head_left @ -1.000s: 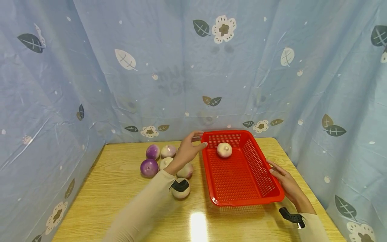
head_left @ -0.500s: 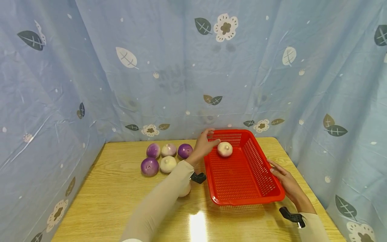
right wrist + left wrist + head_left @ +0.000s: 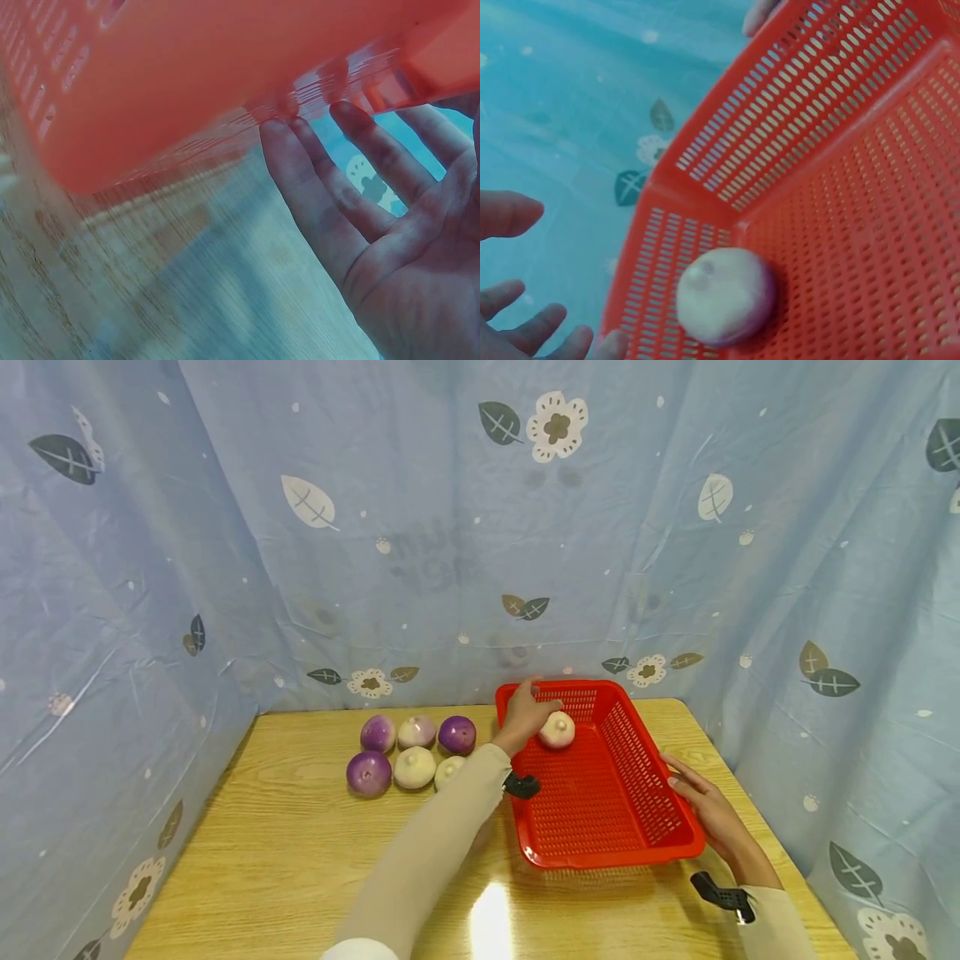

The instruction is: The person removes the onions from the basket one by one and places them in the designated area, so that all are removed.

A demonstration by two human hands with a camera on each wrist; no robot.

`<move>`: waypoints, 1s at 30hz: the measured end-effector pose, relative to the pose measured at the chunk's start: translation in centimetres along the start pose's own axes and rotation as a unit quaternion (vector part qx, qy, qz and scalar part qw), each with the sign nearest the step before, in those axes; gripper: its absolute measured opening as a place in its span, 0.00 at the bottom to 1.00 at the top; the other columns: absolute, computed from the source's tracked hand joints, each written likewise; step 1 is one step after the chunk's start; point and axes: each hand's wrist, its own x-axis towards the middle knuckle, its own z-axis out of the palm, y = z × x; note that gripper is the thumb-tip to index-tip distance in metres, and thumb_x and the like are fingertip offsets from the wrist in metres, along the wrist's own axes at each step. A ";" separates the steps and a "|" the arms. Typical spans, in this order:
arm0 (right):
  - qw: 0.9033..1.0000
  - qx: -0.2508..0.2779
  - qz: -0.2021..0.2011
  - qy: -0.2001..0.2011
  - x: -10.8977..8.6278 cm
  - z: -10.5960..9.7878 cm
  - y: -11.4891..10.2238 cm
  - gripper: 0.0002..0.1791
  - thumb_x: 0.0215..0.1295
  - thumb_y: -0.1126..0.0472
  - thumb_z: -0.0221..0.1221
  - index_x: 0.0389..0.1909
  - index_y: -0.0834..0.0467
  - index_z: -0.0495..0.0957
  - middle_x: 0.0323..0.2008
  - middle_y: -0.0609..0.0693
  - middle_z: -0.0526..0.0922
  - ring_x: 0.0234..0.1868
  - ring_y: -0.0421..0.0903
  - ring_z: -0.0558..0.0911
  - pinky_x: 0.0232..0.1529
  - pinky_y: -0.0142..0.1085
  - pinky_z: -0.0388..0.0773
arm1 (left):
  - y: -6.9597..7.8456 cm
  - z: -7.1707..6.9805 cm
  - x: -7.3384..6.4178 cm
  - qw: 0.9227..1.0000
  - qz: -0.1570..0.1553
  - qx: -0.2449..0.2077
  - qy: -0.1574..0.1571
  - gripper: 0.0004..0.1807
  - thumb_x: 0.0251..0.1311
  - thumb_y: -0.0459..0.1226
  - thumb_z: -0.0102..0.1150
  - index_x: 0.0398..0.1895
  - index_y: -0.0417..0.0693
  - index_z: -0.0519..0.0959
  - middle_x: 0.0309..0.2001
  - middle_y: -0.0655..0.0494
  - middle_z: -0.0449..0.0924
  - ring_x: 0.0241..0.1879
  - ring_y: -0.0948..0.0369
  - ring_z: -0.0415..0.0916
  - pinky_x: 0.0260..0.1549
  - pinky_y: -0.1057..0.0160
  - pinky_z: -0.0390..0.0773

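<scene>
A red plastic basket (image 3: 592, 802) with slotted walls stands right of the table's middle. In its back left corner sits a white turnip (image 3: 557, 732) with a purple underside, also plain in the left wrist view as a turnip (image 3: 724, 296). Over the basket's back left rim my left hand (image 3: 525, 717) is spread, thumb and fingers apart with nothing between them, just left of that turnip. Against the outside of the right wall, the fingers of my right hand (image 3: 708, 810) touch the basket; the right wrist view shows this hand (image 3: 420, 255) with extended fingertips at the red plastic.
Left of the basket, several turnips are grouped in rows on the wooden table (image 3: 285, 827), among them a dark purple turnip (image 3: 369, 774) and a white turnip (image 3: 415, 767). My left sleeve (image 3: 427, 843) covers part of the group. A blue patterned curtain (image 3: 420, 527) hangs behind the table.
My left hand has moved right, from beside the basket's left rim to above its back left corner, uncovering a purple turnip behind. The right hand and basket have stayed put.
</scene>
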 end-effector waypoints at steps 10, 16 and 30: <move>1.000 0.014 0.001 -0.003 -0.1 0.1 0.2 0.33 0.79 0.56 0.44 0.79 0.51 0.43 0.55 0.36 0.78 0.49 0.39 0.84 0.44 0.39 0.85 | -1.5 2.8 1.2 0.998 -0.043 0.021 0.048 0.38 0.55 0.35 0.68 0.70 0.48 0.65 0.68 0.46 0.69 0.67 0.48 0.67 0.63 0.51 0.72; 1.000 0.010 0.002 0.000 -0.2 0.2 0.4 0.33 0.79 0.56 0.44 0.79 0.50 0.44 0.54 0.36 0.79 0.49 0.39 0.84 0.45 0.39 0.85 | -2.8 3.8 1.2 0.997 -0.058 0.026 0.046 0.40 0.53 0.33 0.69 0.70 0.48 0.65 0.68 0.44 0.68 0.66 0.47 0.68 0.59 0.51 0.75; 1.000 0.013 0.000 -0.002 0.1 0.2 0.1 0.32 0.79 0.56 0.44 0.79 0.49 0.45 0.55 0.38 0.79 0.49 0.40 0.84 0.44 0.39 0.85 | -4.2 5.4 1.9 0.992 -0.108 0.037 0.051 0.43 0.52 0.31 0.69 0.73 0.53 0.63 0.68 0.40 0.62 0.66 0.43 0.64 0.60 0.47 0.74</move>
